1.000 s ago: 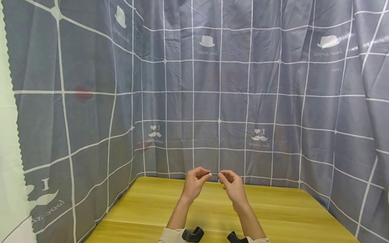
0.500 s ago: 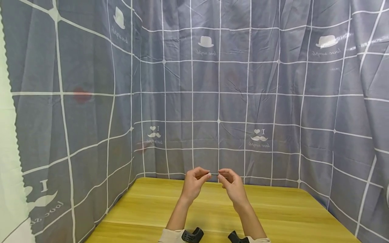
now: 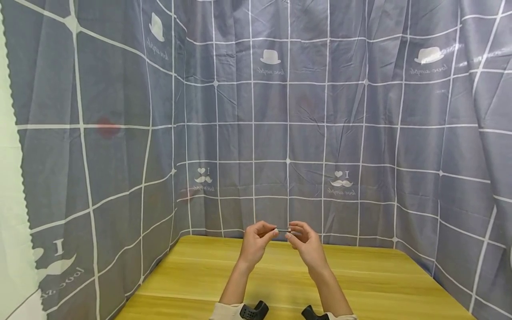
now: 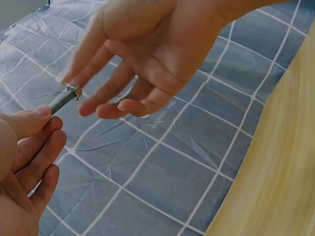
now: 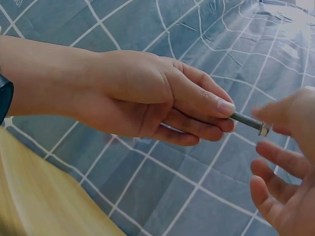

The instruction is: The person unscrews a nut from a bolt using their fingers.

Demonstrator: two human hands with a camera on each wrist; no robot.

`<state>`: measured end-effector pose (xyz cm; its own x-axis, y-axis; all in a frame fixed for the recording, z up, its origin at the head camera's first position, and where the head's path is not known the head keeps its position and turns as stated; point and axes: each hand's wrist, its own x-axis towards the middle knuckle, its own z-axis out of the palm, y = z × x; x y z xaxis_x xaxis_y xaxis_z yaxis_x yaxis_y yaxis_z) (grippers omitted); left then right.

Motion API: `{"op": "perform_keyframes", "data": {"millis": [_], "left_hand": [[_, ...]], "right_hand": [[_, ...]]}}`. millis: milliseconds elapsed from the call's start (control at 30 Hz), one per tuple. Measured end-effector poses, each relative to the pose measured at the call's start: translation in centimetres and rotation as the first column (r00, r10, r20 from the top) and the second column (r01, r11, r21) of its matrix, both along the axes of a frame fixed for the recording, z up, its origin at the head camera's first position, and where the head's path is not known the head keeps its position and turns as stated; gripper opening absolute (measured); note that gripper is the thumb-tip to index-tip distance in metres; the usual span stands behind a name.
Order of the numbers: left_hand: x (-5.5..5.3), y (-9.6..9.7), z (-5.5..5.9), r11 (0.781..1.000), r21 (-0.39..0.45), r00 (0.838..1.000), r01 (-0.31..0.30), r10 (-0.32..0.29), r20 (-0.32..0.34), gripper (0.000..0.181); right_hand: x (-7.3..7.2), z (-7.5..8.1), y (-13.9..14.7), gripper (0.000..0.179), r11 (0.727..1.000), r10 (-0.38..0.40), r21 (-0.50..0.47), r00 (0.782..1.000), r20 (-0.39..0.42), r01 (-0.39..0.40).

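Note:
My left hand pinches a threaded metal bolt between thumb and fingertips, above the table's far edge. The bolt points across toward my right hand. A flanged hex piece sits at its free end; whether this is the bolt's head or a nut I cannot tell. The other end is hidden in the left fingers. My right hand is just beside the hex end, with thumb and fingers spread apart around it and not gripping it. In the right wrist view the right fingertips are blurred.
Below the hands lies a yellow wood-grain table. A grey curtain with a white grid hangs behind and along both sides. Black wrist mounts sit at the light sleeve cuffs.
The right thumb and fingers, earlier closed at the bolt's hex end, have spread apart and let it go, so that end now shows. The left hand has stayed almost still.

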<state>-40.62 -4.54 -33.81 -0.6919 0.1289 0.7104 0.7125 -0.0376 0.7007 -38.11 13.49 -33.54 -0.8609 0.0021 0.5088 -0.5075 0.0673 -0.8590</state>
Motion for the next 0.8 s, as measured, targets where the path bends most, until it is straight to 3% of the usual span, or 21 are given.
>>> {"op": "perform_keyframes", "data": {"millis": [100,300,567,667,800], "left_hand": [[0.1,-0.1,0.0,1.0,0.0,1.0,-0.015,0.015,-0.001,0.009],[-0.2,-0.2,-0.1,1.0,0.0,1.0,-0.029,0.029,0.012,0.007],[0.8,0.8,0.3,0.998,-0.057,1.0,-0.017,0.017,-0.016,0.008],[0.9,1.1,0.5,0.998,-0.055,0.999,-0.032,0.03,-0.031,0.006],[0.2,1.2,0.0,0.999,-0.035,0.999,-0.033,0.032,-0.02,0.008]], "right_hand": [[0.0,0.0,-0.1,0.038,1.0,0.0,0.001,1.0,0.017,0.0],[-0.2,-0.1,-0.4,0.022,0.999,0.002,-0.038,1.0,0.012,-0.001],[-0.2,-0.6,-0.3,0.045,0.998,0.0,-0.057,0.999,0.05,0.003],[-0.3,-0.6,-0.2,0.046,0.996,-0.026,-0.085,0.998,0.064,0.032],[-0.3,-0.6,-0.2,0.039,0.992,-0.016,-0.126,0.997,0.073,0.026]]}}
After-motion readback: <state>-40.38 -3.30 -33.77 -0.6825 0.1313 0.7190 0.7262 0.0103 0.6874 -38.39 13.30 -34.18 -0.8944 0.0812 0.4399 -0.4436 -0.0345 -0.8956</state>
